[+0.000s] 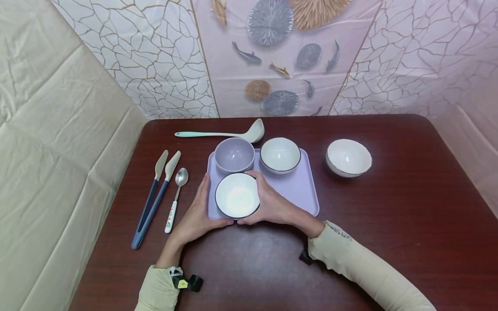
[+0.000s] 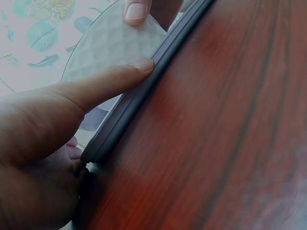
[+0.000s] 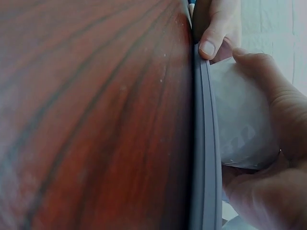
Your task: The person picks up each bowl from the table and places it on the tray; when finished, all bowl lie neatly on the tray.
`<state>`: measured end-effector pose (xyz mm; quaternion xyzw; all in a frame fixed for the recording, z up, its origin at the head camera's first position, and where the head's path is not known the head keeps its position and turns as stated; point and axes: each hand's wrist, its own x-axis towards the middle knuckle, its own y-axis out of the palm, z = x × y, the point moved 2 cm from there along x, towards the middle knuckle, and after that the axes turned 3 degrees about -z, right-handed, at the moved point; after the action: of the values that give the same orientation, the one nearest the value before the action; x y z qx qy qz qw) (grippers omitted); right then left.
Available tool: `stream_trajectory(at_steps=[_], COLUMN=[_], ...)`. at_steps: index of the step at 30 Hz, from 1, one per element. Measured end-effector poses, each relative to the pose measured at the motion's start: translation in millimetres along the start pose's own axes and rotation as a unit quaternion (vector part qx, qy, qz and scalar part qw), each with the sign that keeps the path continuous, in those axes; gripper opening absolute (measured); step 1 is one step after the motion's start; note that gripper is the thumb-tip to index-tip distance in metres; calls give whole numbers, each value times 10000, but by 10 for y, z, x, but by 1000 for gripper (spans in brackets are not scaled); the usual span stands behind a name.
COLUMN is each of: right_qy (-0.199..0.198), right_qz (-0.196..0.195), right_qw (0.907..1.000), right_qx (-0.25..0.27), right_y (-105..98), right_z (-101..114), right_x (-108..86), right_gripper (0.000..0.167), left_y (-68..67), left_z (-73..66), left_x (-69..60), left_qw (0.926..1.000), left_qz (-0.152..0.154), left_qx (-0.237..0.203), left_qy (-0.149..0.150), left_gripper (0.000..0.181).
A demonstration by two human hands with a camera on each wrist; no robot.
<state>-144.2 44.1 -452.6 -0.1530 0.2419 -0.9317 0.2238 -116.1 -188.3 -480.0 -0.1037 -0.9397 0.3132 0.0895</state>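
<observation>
A white bowl with a dark rim (image 1: 237, 196) stands at the front left of the lilac tray (image 1: 299, 196). My right hand (image 1: 272, 201) grips this bowl from the right, fingers behind and thumb on the front wall. The left hand (image 1: 198, 216) holds the tray's front left corner, its thumb (image 2: 112, 81) along the front rim and its fingers at the left side. Behind, on the tray, are a lilac bowl (image 1: 234, 155) and another white bowl (image 1: 280, 154). The right wrist view shows the gripped bowl's pale side wall (image 3: 242, 115) beside the tray rim (image 3: 208, 143).
A further white bowl (image 1: 349, 158) stands on the table (image 1: 408, 207) right of the tray. Behind the tray lies a ladle (image 1: 254, 131) with a mint handle. To the left are tongs (image 1: 153, 203) with blue arms and a spoon (image 1: 177, 198).
</observation>
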Motion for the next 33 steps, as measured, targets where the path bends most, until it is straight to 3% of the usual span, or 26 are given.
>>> stream_trajectory(at_steps=[13,22,28,33], right_qy=[93,46,-89,-381], right_qz=[108,246,206,-279], right_qw=[9999,9980,9995,9987], right_qx=[-22,-583,-201,-180], right_y=[-1,-187,-478,-849], right_z=[8,59,89,181], right_x=[-6,-240,-464,-653], right_gripper=[127,133,116,91], left_y=[-3,8,3,5], left_z=[4,4,8,12], left_x=[2,-10,-1,6], left_qw=[10000,10000,10000,10000], left_qz=[-27,-44,-42,-21], left_qx=[47,50,40,43], left_qy=[2,-19,-69,-41], left_gripper=[138,138,139,139])
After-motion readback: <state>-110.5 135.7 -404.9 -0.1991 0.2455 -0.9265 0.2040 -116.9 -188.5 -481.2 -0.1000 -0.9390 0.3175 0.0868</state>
